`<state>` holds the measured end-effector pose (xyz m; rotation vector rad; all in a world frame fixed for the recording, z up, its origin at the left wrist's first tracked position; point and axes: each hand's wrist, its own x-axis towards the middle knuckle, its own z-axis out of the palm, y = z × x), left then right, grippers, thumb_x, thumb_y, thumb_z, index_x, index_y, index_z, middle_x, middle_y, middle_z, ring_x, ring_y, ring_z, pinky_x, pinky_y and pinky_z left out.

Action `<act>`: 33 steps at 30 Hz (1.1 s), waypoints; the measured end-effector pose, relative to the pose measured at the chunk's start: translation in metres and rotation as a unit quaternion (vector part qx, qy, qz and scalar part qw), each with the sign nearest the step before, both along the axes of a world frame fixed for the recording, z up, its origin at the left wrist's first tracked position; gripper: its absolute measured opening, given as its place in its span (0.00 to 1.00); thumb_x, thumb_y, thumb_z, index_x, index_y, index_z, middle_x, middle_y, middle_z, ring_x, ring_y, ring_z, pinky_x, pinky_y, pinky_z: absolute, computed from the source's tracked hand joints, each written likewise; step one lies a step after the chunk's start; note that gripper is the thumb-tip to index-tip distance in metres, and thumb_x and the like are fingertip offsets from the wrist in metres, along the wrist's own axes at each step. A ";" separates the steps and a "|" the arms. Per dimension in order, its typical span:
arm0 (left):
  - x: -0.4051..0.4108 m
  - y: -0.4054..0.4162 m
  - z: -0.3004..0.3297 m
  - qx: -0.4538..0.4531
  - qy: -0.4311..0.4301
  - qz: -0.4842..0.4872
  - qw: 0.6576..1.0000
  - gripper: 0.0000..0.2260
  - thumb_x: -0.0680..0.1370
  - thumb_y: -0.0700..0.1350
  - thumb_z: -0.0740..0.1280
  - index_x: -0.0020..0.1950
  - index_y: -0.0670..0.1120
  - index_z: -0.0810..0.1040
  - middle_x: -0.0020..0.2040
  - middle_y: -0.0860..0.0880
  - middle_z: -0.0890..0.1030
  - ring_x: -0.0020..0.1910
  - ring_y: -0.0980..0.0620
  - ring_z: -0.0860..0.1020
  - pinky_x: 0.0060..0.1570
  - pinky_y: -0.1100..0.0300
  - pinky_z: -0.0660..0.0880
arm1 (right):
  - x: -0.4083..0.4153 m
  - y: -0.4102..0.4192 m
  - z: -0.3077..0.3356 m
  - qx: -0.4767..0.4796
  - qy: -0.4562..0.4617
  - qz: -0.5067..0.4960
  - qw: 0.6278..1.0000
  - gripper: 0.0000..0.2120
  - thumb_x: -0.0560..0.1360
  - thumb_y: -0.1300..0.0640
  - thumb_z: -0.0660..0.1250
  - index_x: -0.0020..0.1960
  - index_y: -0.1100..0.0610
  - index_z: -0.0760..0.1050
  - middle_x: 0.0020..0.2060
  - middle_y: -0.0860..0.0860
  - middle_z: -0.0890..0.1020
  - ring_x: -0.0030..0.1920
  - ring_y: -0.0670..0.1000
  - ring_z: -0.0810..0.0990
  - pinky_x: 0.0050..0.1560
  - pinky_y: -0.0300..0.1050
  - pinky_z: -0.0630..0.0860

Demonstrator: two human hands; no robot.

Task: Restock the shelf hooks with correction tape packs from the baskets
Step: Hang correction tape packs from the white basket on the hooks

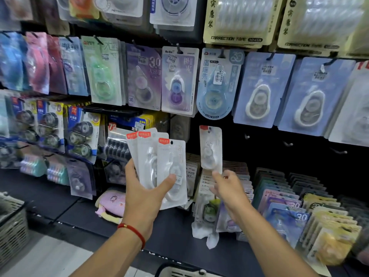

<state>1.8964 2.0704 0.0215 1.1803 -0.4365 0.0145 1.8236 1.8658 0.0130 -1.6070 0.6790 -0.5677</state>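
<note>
My left hand (147, 193) grips a fan of three white correction tape packs (159, 162) with red corner tabs, held upright in front of the lower shelf. A single white correction tape pack (211, 148) hangs from a hook on the dark back panel. My right hand (229, 193) is just below it, index finger raised and touching the pack's bottom edge. Bare hooks (287, 144) stick out of the panel to the right of that pack.
Rows of other correction tape packs (179, 80) hang above. A shelf ledge (65, 206) below carries upright stacks of packs (289, 214) at right. One grey basket (12, 232) stands at the far left, and another basket's rim (179, 271) shows at the bottom.
</note>
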 end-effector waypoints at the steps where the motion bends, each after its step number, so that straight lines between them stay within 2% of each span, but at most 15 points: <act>1: -0.001 -0.002 0.000 -0.003 0.009 -0.010 1.000 0.37 0.67 0.41 0.83 0.69 0.63 0.70 0.59 0.61 0.84 0.57 0.58 0.85 0.49 0.63 0.83 | -0.002 0.000 -0.001 -0.002 0.033 0.009 0.999 0.25 0.85 0.47 0.64 0.78 0.53 0.63 0.57 0.48 0.77 0.50 0.46 0.83 0.65 0.53 0.79; 3: -0.003 -0.006 -0.001 -0.007 0.028 -0.032 0.999 0.38 0.66 0.44 0.84 0.70 0.62 0.71 0.60 0.58 0.84 0.58 0.55 0.85 0.54 0.54 0.84 | -0.009 0.003 0.006 -0.026 0.065 0.049 0.996 0.21 0.84 0.44 0.64 0.74 0.50 0.70 0.61 0.48 0.80 0.48 0.47 0.85 0.65 0.57 0.81; 5: -0.005 -0.011 -0.002 -0.008 0.039 -0.047 0.998 0.37 0.68 0.43 0.85 0.69 0.63 0.71 0.61 0.56 0.84 0.60 0.52 0.84 0.56 0.50 0.83 | -0.015 0.013 0.018 -0.026 0.031 0.146 0.988 0.17 0.82 0.42 0.67 0.65 0.51 0.79 0.56 0.50 0.87 0.51 0.52 0.88 0.59 0.57 0.84; 7: -0.007 -0.015 -0.002 -0.011 0.043 -0.053 0.998 0.36 0.67 0.45 0.84 0.69 0.61 0.71 0.61 0.55 0.85 0.60 0.52 0.84 0.54 0.53 0.83 | -0.020 0.027 0.028 -0.023 0.004 0.244 0.970 0.19 0.79 0.41 0.71 0.62 0.53 0.81 0.54 0.53 0.88 0.54 0.55 0.88 0.53 0.51 0.86; 9: -0.009 -0.017 -0.001 -0.020 0.049 -0.064 0.997 0.36 0.66 0.46 0.83 0.70 0.59 0.71 0.60 0.55 0.85 0.59 0.51 0.85 0.51 0.57 0.84 | -0.024 0.038 0.034 -0.050 -0.001 0.267 0.962 0.20 0.77 0.44 0.75 0.64 0.51 0.78 0.53 0.51 0.88 0.53 0.52 0.88 0.48 0.45 0.85; 12: -0.011 -0.018 0.001 -0.033 0.060 -0.078 0.995 0.35 0.68 0.48 0.84 0.69 0.59 0.71 0.60 0.54 0.86 0.59 0.50 0.85 0.50 0.54 0.84 | -0.027 0.040 0.035 -0.063 -0.021 0.237 0.969 0.18 0.77 0.51 0.77 0.64 0.52 0.76 0.52 0.49 0.88 0.49 0.52 0.88 0.41 0.42 0.84; 16: -0.009 -0.015 0.002 -0.021 0.076 -0.071 0.994 0.28 0.72 0.55 0.80 0.68 0.60 0.73 0.61 0.54 0.85 0.60 0.47 0.84 0.57 0.36 0.82 | -0.029 0.033 0.032 -0.061 -0.059 0.192 0.978 0.18 0.76 0.50 0.77 0.60 0.51 0.74 0.52 0.49 0.88 0.48 0.53 0.88 0.38 0.45 0.82; 19: -0.004 -0.012 -0.002 0.002 0.066 -0.032 0.997 0.21 0.75 0.52 0.78 0.62 0.67 0.75 0.59 0.57 0.85 0.60 0.52 0.83 0.63 0.38 0.79 | -0.029 0.027 0.027 -0.074 -0.091 0.136 0.984 0.16 0.73 0.45 0.73 0.56 0.49 0.72 0.50 0.53 0.84 0.39 0.55 0.84 0.33 0.51 0.80; 21: -0.004 -0.011 -0.004 0.015 0.061 -0.018 0.998 0.20 0.77 0.50 0.77 0.59 0.72 0.75 0.58 0.60 0.84 0.60 0.55 0.83 0.64 0.40 0.79 | -0.029 0.024 0.024 -0.110 -0.092 0.100 0.985 0.12 0.77 0.44 0.70 0.55 0.45 0.70 0.48 0.50 0.83 0.32 0.56 0.82 0.33 0.54 0.81; 24: -0.004 -0.011 -0.004 0.021 0.059 -0.013 0.998 0.20 0.78 0.49 0.76 0.60 0.72 0.75 0.58 0.61 0.84 0.59 0.56 0.83 0.64 0.40 0.79 | -0.029 0.020 0.020 -0.144 -0.094 0.053 0.984 0.07 0.83 0.48 0.66 0.58 0.43 0.69 0.48 0.46 0.82 0.31 0.57 0.83 0.35 0.57 0.83; 28: -0.006 -0.010 -0.002 0.021 0.049 -0.006 0.999 0.21 0.78 0.49 0.76 0.64 0.69 0.74 0.58 0.61 0.84 0.58 0.57 0.83 0.64 0.42 0.79 | -0.028 0.020 0.019 -0.151 -0.115 0.035 0.981 0.07 0.83 0.48 0.66 0.59 0.42 0.69 0.46 0.49 0.84 0.29 0.53 0.82 0.28 0.44 0.78; 31: -0.008 -0.010 0.000 0.023 0.041 -0.004 0.999 0.22 0.77 0.49 0.76 0.65 0.67 0.73 0.58 0.61 0.84 0.58 0.59 0.83 0.64 0.44 0.79 | -0.026 0.021 0.020 -0.139 -0.131 0.042 0.981 0.07 0.83 0.46 0.66 0.58 0.40 0.69 0.38 0.53 0.85 0.27 0.53 0.81 0.26 0.42 0.74; 33: -0.009 -0.010 0.001 0.026 0.035 0.000 0.999 0.21 0.77 0.49 0.76 0.64 0.68 0.73 0.57 0.62 0.84 0.57 0.60 0.83 0.64 0.46 0.79 | -0.024 0.021 0.022 -0.117 -0.140 0.048 0.982 0.10 0.80 0.42 0.68 0.58 0.40 0.70 0.38 0.54 0.85 0.26 0.54 0.80 0.26 0.43 0.74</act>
